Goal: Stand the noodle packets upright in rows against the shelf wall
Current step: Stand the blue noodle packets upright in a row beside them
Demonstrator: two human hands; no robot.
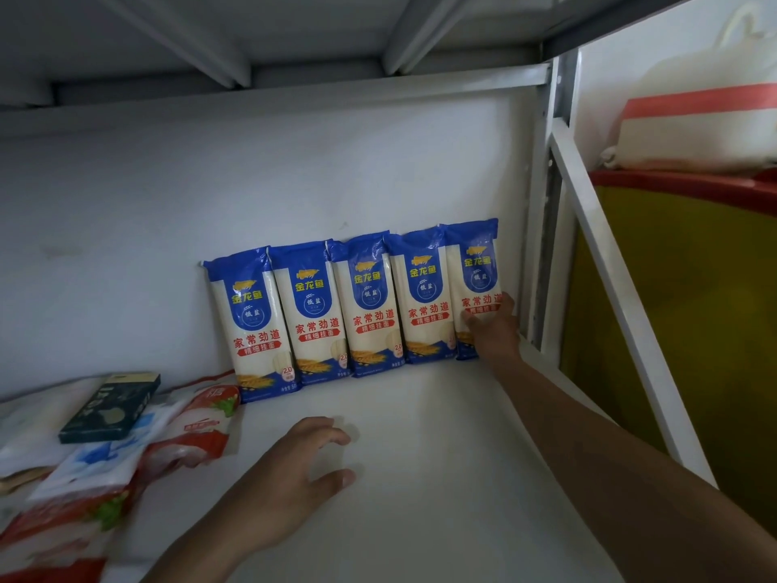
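Note:
Several blue and white noodle packets (370, 305) stand upright in one row, leaning against the white back wall (252, 195) of the shelf. The row runs from the middle to the right corner. My right hand (494, 326) reaches to the rightmost packet (473, 279) and presses its lower front with straight fingers. My left hand (294, 469) hovers low over the white shelf board (420, 456) in front of the row, fingers loosely curled and holding nothing.
At the left lie red and white bags (185, 431), a blue and white bag (96, 460) and a dark flat box (111, 408). A grey metal upright (546, 204) bounds the shelf on the right. Beyond it are a yellow panel (693, 309) and a white sack (698, 119).

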